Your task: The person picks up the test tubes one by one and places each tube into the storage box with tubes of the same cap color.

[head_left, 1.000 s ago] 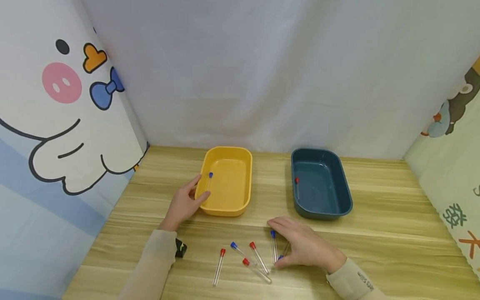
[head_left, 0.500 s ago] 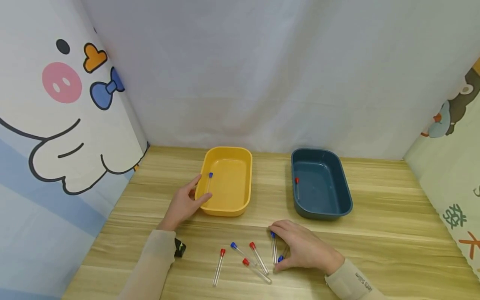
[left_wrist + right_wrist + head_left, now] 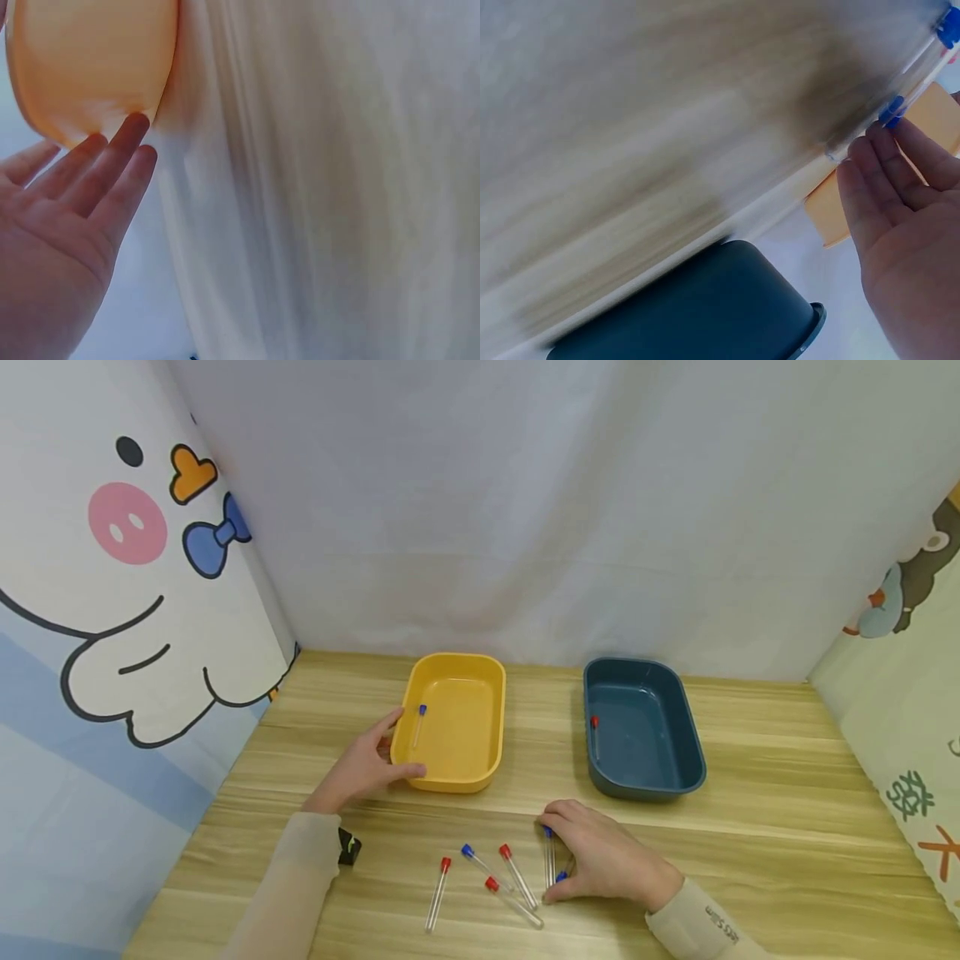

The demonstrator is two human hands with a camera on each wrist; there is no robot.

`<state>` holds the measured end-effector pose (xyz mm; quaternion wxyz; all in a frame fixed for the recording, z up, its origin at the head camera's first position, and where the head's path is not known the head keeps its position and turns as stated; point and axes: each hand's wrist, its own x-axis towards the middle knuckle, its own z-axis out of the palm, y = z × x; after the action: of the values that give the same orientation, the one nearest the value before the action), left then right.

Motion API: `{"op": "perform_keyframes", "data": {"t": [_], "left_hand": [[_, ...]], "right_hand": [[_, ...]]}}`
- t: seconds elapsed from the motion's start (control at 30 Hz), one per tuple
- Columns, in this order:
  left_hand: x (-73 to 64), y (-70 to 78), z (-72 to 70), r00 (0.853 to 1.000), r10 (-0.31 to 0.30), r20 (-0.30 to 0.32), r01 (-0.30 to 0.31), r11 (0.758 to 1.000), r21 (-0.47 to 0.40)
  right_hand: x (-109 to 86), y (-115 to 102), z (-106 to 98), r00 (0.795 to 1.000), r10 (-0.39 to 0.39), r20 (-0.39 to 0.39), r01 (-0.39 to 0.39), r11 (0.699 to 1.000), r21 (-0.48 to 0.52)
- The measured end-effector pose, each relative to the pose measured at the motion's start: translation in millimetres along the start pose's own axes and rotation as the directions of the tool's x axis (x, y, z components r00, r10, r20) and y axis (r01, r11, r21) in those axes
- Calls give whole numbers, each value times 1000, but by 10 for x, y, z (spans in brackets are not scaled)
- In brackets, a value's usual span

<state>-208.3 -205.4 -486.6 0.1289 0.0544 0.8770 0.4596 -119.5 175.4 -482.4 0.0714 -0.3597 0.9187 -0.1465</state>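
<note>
My left hand (image 3: 362, 770) rests at the left side of a yellow plastic bin (image 3: 491, 727), its thumb over the near rim. In the left wrist view its fingers (image 3: 112, 165), fairly straight, touch the bin's outer wall. A blue-capped test tube (image 3: 417, 731) lies inside. My right hand (image 3: 607, 856) pinches another blue-capped test tube (image 3: 551, 860) on the table, fingers at the cap and thumb at the lower end. Beneath that hand lies one more blue-capped tube (image 3: 564, 872), partly hidden. Beside them lie loose test tubes with red caps (image 3: 446, 864) and a blue cap (image 3: 467, 850).
A dark blue bin (image 3: 645, 735) stands at the back right with a red-capped tube (image 3: 596, 735) in it. The wood-grain table (image 3: 772, 793) ends at a pale curtain (image 3: 480, 527) behind, with printed cloths on both sides.
My left thumb has slid toward the near rim of the yellow bin, and the left wrist has shifted slightly left. My right fingers have closed in a little over the blue-capped tube.
</note>
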Motion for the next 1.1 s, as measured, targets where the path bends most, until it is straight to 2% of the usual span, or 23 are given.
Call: {"op": "perform_keyframes", "data": {"t": [0.4, 0.63, 0.73, 0.93, 1.1], "left_hand": [[-17, 45, -102, 999, 26, 41, -26, 1000, 0], [-13, 29, -90, 998, 26, 50, -27, 1000, 11], [-2, 11, -86, 998, 21, 53, -22, 999, 25], [-3, 35, -93, 998, 21, 60, -24, 999, 35], [-5, 47, -97, 998, 24, 62, -26, 999, 36]], "right_hand": [[31, -7, 15, 1000, -2, -23, 1, 1000, -31], [52, -6, -40, 996, 9, -90, -12, 1000, -25], [90, -14, -84, 994, 22, -103, -24, 1000, -9], [201, -24, -229, 987, -7, -159, 3, 1000, -23], [269, -35, -316, 988, 7, -157, -4, 1000, 16]]}}
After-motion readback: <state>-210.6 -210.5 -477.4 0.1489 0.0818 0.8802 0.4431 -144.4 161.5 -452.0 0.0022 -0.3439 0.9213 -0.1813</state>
